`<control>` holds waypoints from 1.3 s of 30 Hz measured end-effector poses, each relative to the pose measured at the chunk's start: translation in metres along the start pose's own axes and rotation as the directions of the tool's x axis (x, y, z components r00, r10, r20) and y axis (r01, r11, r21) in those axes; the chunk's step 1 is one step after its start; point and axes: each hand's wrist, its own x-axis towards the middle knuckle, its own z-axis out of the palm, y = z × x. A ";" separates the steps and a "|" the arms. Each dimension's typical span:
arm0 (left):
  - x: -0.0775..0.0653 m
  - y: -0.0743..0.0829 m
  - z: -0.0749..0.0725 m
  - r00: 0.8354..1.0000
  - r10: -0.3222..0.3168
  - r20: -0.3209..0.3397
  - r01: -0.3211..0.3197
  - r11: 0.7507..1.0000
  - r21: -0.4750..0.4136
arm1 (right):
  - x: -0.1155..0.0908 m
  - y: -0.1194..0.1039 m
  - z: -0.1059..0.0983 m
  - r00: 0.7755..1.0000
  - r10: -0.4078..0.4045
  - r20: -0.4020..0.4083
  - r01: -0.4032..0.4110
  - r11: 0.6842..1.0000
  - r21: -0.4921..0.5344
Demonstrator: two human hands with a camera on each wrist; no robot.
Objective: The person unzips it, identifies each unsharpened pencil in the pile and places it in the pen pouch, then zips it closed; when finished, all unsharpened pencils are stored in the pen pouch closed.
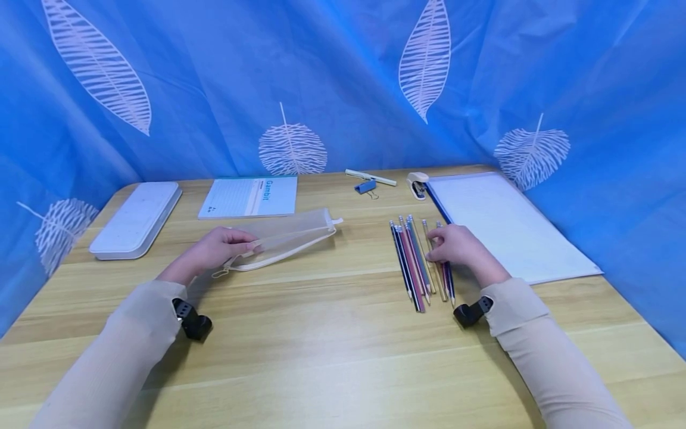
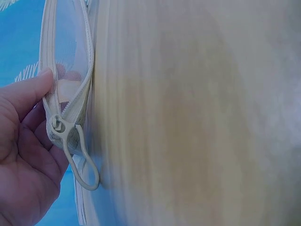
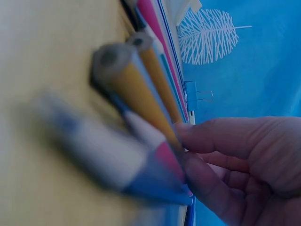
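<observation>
My left hand [image 1: 221,247] holds a see-through mesh zip pouch [image 1: 292,229] by its near left end, thumb on one side and fingers behind the mesh. The pouch's zip gapes, and a cord zip pull [image 2: 88,176] hangs from that end in the left wrist view. My right hand [image 1: 458,245] is over the right side of a bunch of pencils [image 1: 409,256] lying on the table. In the right wrist view, its thumb and forefinger pinch a gold pencil [image 3: 143,89]. A blue-and-red sharpened pencil [image 3: 106,155] lies close beside it, blurred.
A white case [image 1: 136,217] lies far left, a notepad [image 1: 252,196] beside it. At the back are a pale pen [image 1: 370,177], a blue binder clip [image 1: 365,187] and a small stapler [image 1: 417,185]. A white folder [image 1: 509,220] lies right. A blue curtain [image 1: 343,77] hangs behind.
</observation>
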 end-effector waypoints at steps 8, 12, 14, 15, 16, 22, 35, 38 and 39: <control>0.003 -0.002 0.001 1.000 -0.005 -0.001 0.005 1.000 -0.010 | 0.003 -0.007 -0.002 0.997 0.079 0.004 -0.078 0.994 -0.073; 0.001 0.002 0.000 1.000 -0.018 -0.016 0.018 1.000 0.011 | 0.005 -0.009 0.000 0.992 0.126 0.004 -0.126 0.992 -0.028; 0.000 0.004 0.001 1.000 -0.021 -0.023 0.021 1.000 0.018 | 0.005 -0.007 0.000 0.991 0.135 0.007 -0.135 0.990 0.027; -0.001 0.006 0.002 0.999 -0.018 -0.027 0.018 1.000 0.023 | 0.004 -0.005 0.000 0.990 0.141 0.008 -0.141 0.988 0.061; -0.001 0.007 0.003 0.999 -0.014 -0.033 0.015 1.000 0.026 | 0.004 -0.003 0.000 0.989 0.149 0.007 -0.149 0.984 0.100; -0.005 0.016 0.007 0.994 -0.002 -0.109 0.009 0.998 0.058 | -0.003 0.002 -0.002 0.978 0.200 -0.054 -0.157 0.884 0.441; -0.004 0.021 0.017 0.985 -0.064 -0.158 0.053 0.996 -0.069 | -0.004 -0.049 0.023 0.974 0.214 -0.067 0.009 0.259 0.966; -0.004 0.022 0.020 0.985 -0.044 -0.166 0.033 0.997 -0.070 | 0.003 -0.069 0.035 0.965 0.256 -0.062 0.016 0.178 0.984; -0.004 0.022 0.021 0.985 -0.037 -0.168 0.026 0.998 -0.065 | 0.005 -0.076 0.039 0.962 0.267 -0.057 0.013 0.163 0.987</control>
